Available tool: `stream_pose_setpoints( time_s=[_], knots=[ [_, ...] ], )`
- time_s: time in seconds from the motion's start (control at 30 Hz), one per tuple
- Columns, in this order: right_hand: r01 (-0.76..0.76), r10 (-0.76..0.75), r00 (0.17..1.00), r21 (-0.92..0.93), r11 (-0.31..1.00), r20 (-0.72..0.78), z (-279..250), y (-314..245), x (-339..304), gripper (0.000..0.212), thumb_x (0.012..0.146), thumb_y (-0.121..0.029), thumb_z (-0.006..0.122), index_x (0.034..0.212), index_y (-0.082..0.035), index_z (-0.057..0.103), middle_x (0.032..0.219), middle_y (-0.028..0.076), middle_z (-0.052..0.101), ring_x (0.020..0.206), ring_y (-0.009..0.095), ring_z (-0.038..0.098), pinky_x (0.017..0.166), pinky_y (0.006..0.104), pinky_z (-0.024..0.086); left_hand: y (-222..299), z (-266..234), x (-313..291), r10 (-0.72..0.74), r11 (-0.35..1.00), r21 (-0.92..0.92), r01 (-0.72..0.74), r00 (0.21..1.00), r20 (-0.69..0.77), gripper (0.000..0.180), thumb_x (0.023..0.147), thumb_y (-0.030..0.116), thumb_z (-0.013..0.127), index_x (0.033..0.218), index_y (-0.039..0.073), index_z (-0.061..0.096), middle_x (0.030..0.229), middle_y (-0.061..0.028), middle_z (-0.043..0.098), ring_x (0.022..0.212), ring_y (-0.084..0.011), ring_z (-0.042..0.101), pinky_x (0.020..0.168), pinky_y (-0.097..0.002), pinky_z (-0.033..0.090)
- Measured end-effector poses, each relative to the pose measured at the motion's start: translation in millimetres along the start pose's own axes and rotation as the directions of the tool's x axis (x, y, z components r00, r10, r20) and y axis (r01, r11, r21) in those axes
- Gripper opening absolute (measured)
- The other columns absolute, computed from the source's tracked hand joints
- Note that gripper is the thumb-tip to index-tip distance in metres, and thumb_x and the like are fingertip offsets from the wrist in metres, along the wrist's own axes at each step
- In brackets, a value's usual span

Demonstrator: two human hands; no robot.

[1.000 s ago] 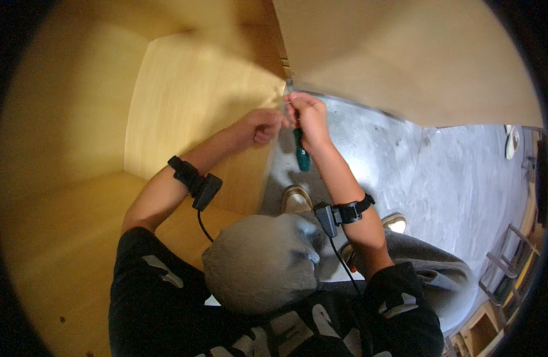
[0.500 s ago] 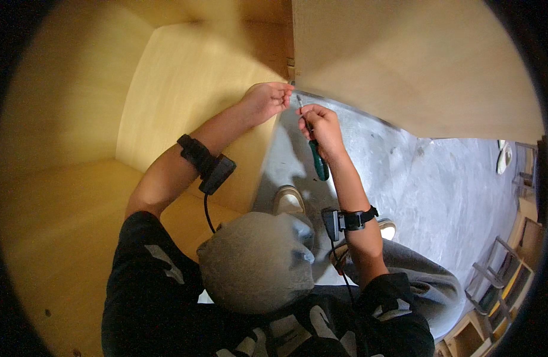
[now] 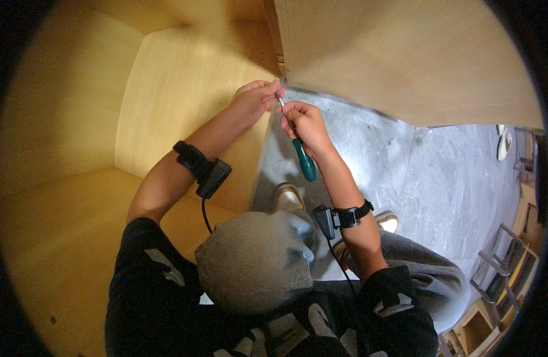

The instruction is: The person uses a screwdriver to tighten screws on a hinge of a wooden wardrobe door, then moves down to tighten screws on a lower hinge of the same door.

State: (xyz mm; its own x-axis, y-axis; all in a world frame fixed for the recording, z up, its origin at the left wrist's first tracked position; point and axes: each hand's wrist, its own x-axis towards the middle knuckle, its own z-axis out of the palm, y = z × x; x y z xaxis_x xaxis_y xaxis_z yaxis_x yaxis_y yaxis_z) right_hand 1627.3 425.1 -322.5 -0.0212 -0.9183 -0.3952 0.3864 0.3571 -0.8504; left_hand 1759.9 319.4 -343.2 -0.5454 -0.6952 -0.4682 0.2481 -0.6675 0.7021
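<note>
My right hand (image 3: 308,126) is wrapped round a screwdriver (image 3: 305,162) with a dark green handle. Its metal shaft points up and away from me, and the silver tip meets the fingertips of my left hand (image 3: 256,102). The left fingers are pinched together; whatever small thing they hold is hidden. Both hands are beside the lower corner of a pale wooden door panel (image 3: 405,65), at the front of an open wooden cabinet (image 3: 178,101). My left forearm passes in front of the cabinet's inside.
Grey floor (image 3: 381,166) runs beneath the door panel and to the right. My shoes (image 3: 289,197) are on it close to the cabinet. Metal frames (image 3: 497,268) and wooden pieces lie at the far right. Straps with black devices (image 3: 213,178) and cables sit on my forearms.
Both hands have shifted slightly left. The screwdriver tip has come up to the left fingertips, where a gap showed before. The door panel's edge also appears further left.
</note>
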Motion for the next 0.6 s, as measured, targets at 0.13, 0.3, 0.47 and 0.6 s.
stream_pose_setpoints(
  time_s=[0.13,0.3,0.47,0.6],
  knots=[
    [-0.015,0.015,1.000,0.001,1.000,-0.004,-1,-3,-1,0.017,0.090,-0.011,0.044,0.088,-0.001,0.057,0.060,0.002,0.052,0.047,0.008,0.041,0.042,0.0205,0.031,9,-12,-2,-0.127,0.979,0.171,0.109,0.987,0.095,0.022,0.086,0.016,0.058,0.099,-0.001,0.053,0.096,-0.0077,0.056,0.096,-0.0162,0.054,0.086,-0.0244,0.045],
    [-0.016,0.016,1.000,0.001,1.000,-0.007,-5,-5,0,0.017,0.090,-0.011,0.044,0.087,0.000,0.057,0.061,0.003,0.052,0.047,0.008,0.041,0.042,0.0204,0.031,24,-7,-8,-0.179,0.948,0.294,0.119,0.966,0.187,0.024,0.085,0.012,0.057,0.105,-0.002,0.053,0.097,-0.0077,0.057,0.090,-0.0157,0.057,0.086,-0.0243,0.047],
    [-0.034,0.034,0.999,-0.042,0.999,0.009,-8,-4,2,0.017,0.090,-0.010,0.044,0.087,0.001,0.057,0.061,0.003,0.052,0.046,0.008,0.040,0.041,0.0206,0.030,30,-1,-8,-0.140,0.913,0.398,0.087,0.984,0.106,0.025,0.084,0.009,0.059,0.105,-0.002,0.053,0.098,-0.0084,0.058,0.087,-0.0154,0.059,0.082,-0.0243,0.049],
    [-0.034,0.035,0.999,-0.047,0.998,0.008,-7,-4,1,0.017,0.090,-0.009,0.044,0.087,0.001,0.057,0.061,0.003,0.052,0.046,0.008,0.040,0.041,0.0208,0.030,34,-3,-8,-0.151,0.918,0.388,0.082,0.977,0.150,0.024,0.082,0.008,0.061,0.103,-0.003,0.055,0.095,-0.0080,0.059,0.084,-0.0143,0.060,0.079,-0.0238,0.051]
  ],
)
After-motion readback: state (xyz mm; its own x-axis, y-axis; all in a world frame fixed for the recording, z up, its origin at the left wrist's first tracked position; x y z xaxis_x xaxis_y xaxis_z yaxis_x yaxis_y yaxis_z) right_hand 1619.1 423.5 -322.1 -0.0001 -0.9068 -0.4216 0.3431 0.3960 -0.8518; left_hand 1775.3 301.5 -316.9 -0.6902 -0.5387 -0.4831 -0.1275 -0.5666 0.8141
